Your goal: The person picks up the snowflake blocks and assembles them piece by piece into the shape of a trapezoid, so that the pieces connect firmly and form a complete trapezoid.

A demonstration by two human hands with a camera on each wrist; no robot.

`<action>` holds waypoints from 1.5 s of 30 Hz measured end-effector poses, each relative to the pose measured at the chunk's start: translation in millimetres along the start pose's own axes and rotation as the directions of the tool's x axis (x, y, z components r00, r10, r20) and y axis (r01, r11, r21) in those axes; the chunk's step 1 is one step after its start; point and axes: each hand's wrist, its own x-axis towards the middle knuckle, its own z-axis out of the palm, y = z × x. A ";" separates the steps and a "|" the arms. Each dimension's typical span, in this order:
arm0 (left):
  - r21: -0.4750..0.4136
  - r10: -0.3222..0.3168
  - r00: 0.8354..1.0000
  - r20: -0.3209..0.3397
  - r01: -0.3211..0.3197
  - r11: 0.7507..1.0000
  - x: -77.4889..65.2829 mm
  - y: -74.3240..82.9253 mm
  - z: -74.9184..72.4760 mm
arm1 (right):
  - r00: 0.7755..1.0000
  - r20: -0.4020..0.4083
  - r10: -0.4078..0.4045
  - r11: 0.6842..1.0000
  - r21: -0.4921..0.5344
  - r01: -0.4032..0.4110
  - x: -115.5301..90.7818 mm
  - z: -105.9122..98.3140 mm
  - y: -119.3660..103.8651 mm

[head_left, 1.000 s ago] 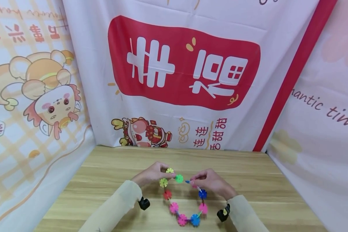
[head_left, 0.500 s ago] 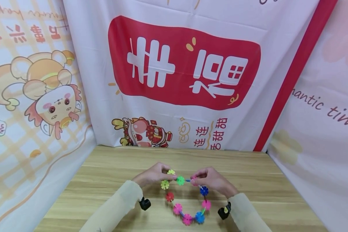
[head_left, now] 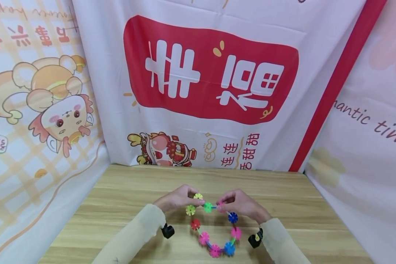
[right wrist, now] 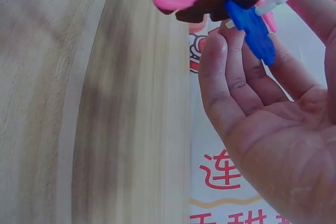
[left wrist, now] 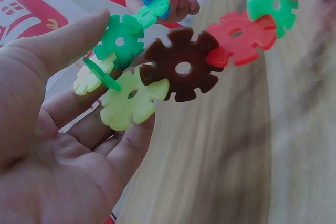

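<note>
A chain of plastic snowflake discs hangs in a ring between my two hands in the head view. My left hand (head_left: 178, 198) pinches the ring near a yellow disc (head_left: 198, 197) and a green disc (head_left: 208, 207). Opposite it, my right hand (head_left: 242, 205) grips a pink disc (head_left: 220, 207), partly covered by the fingers. A blue piece bridges the green and pink discs. Close up in the left wrist view are a brown disc (left wrist: 160, 59) and a red disc (left wrist: 249, 45). A dark blue disc (right wrist: 257, 38) stands edge-on in the right wrist view, beside the right fingers.
Below the hands lies a wooden table (head_left: 125, 190). A white cloth with a red printed patch (head_left: 208, 73) hangs behind it, and printed cloths (head_left: 359, 154) flank both sides. Each wrist wears a black camera (head_left: 168, 231).
The gap between the blue piece and the green disc has closed. My left hand has shifted slightly right, toward my right hand, and the lower discs have swung slightly right.
</note>
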 end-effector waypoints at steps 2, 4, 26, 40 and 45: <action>0.032 0.011 1.000 -0.001 -0.011 0.999 -0.5 0.1 1.7 | 1.000 -0.003 0.001 1.000 0.004 -0.001 -1.0 0.1 0.3; 0.061 0.029 1.000 0.001 -0.029 0.998 -1.9 0.9 4.3 | 1.000 -0.005 0.001 1.000 0.007 -0.001 -1.8 0.3 0.7; 0.586 0.497 0.866 0.050 -0.428 0.688 3.3 9.5 19.3 | 0.998 -0.057 -0.001 1.000 -0.010 0.000 1.4 -0.2 1.9; 0.578 0.404 0.914 0.033 -0.348 0.738 10.8 9.7 19.6 | 0.997 -0.073 0.027 0.998 -0.049 -0.031 8.1 -2.3 4.7; 0.529 0.309 0.951 0.005 -0.264 0.806 19.1 1.8 13.3 | 0.997 -0.068 0.033 0.997 -0.068 -0.037 13.4 -8.2 7.7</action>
